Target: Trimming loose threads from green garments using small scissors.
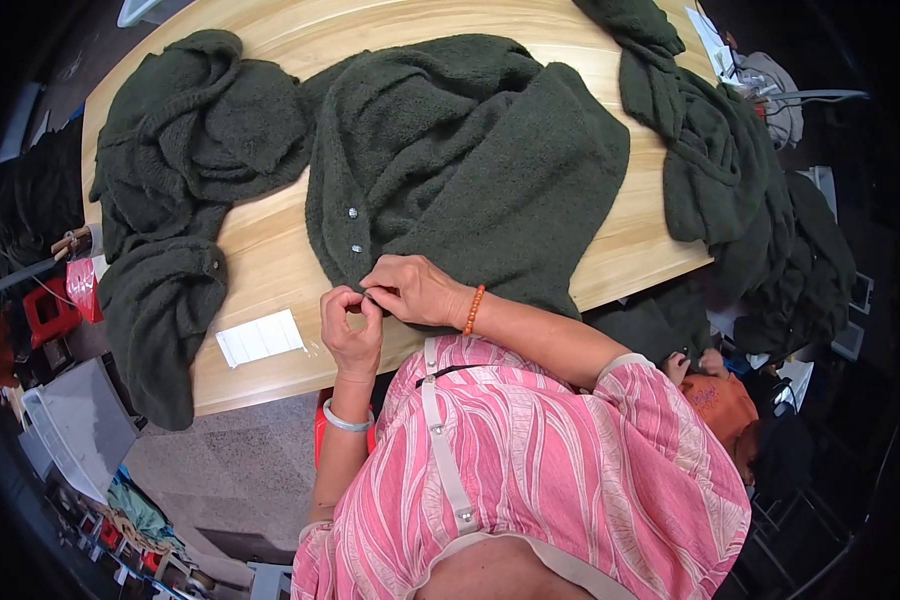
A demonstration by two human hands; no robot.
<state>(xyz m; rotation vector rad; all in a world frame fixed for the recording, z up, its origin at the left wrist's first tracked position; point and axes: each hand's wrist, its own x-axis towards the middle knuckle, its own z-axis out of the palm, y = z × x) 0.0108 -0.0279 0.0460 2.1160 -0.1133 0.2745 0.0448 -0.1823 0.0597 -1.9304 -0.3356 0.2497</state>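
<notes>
Two hands: both brought together at the near left edge of the middle garment; fingertips of one set close against those of the other.
Left hand: held just off the near edge of the garment; thumb and forefinger curved into a ring, their tips close to a small dark bit; whether anything is clamped cannot be told.
Right hand: laid against the garment's near edge; thumb and fingers closed together on the dark bit; whether cloth, button or thread is meant by it cannot be made out.
Middle garment: dark green, fleecy, spread in folds on a pale wooden table; two shiny buttons seen on it, just beyond the hands.
Wrists: pale bangle worn on the left; orange bead bracelet worn on the right, near the garment's edge.
Left garment: heaped left of the middle garment; same dark green.
White card: laid flat to the near left of the middle garment, well apart from it.
Right garment: heaped to the right, bare wood seen between.
Co-worker: orange sleeve seen to the near right of the middle garment; dark cloth handled there.
</notes>
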